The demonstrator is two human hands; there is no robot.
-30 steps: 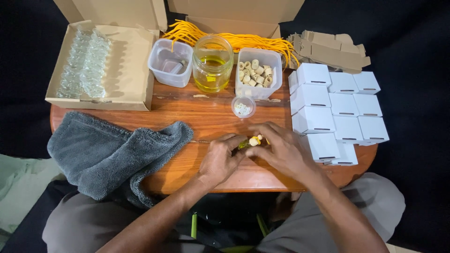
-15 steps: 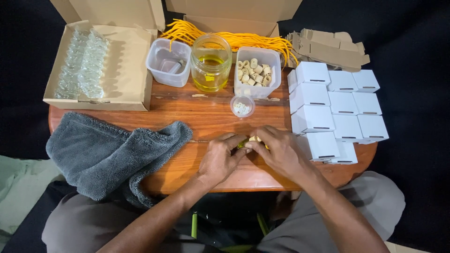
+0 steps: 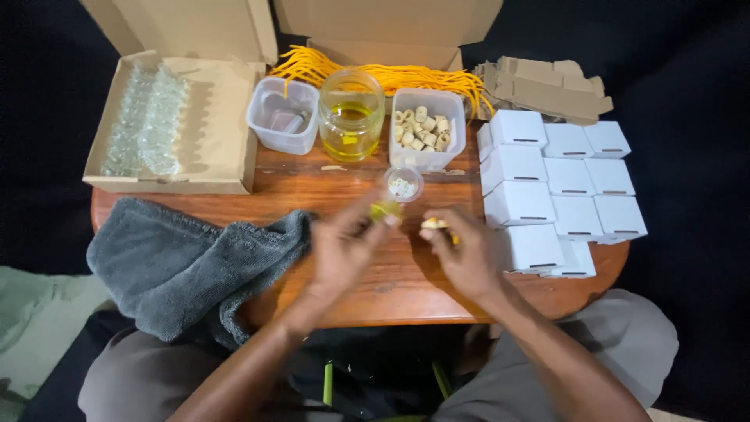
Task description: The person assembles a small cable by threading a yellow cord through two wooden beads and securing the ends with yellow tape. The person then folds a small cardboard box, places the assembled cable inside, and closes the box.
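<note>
Head view over a round wooden table [image 3: 375, 289]. The left hand [image 3: 344, 250] pinches a small yellow-green item [image 3: 384, 211], probably a tiny filled vial, at its fingertips near table centre; motion blur hides the detail. The right hand [image 3: 469, 254] pinches a small pale cork-like stopper [image 3: 432, 223] just beside it, at 3 o'clock of the vial. The two pieces are close but apart.

Handling, as a judgement: the vial looks light, rigid, fragile and possibly slick with oil, best held around its body with the mouth free; the stopper looks light and slightly yielding, best held by its wider end.

A small clear cup [image 3: 404, 185] stands at 12 o'clock of the hands; beyond it sit a jar of yellow liquid [image 3: 351, 117], a tub of corks [image 3: 426, 129] and a tub [image 3: 283, 116] with a small item inside. A grey towel [image 3: 187, 262] lies at 9 o'clock, white boxes [image 3: 558, 184] crowd 3 o'clock, and a carton of glass vials [image 3: 156, 125] sits at 10 o'clock. Open wood remains only between towel and boxes; the table edge runs near the wrists at 6 o'clock
</note>
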